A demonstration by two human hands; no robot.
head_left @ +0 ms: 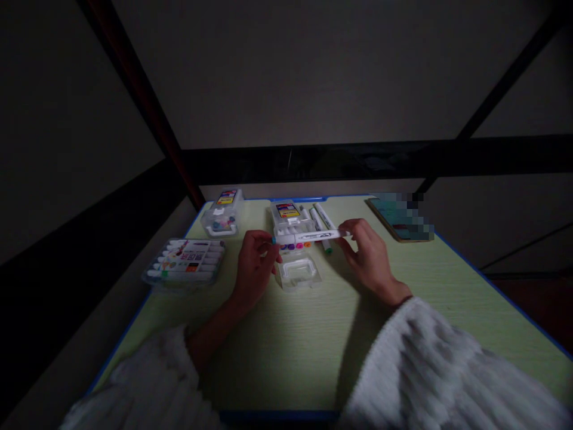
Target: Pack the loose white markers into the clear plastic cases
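Observation:
A white marker pen (316, 236) is held level above the table, between my two hands. My left hand (257, 263) pinches its teal-tipped left end. At the other end, the fingers of my right hand (367, 255) are closed on the barrel. Behind and below the pen lies an opened clear plastic marker case (286, 210) with a colourful label, and coloured marker ends show in it. Its clear front part with a handle (301, 272) lies toward me. Several loose white markers (323, 216) rest just right of the case, one with a green end.
A second clear case (222, 214) stands at the back left. Nearer, a flat clear pack of white markers (187, 260) lies at the table's left edge. A partly blurred flat board (394, 218) is at the back right. The pale table (286, 352) has a blue rim.

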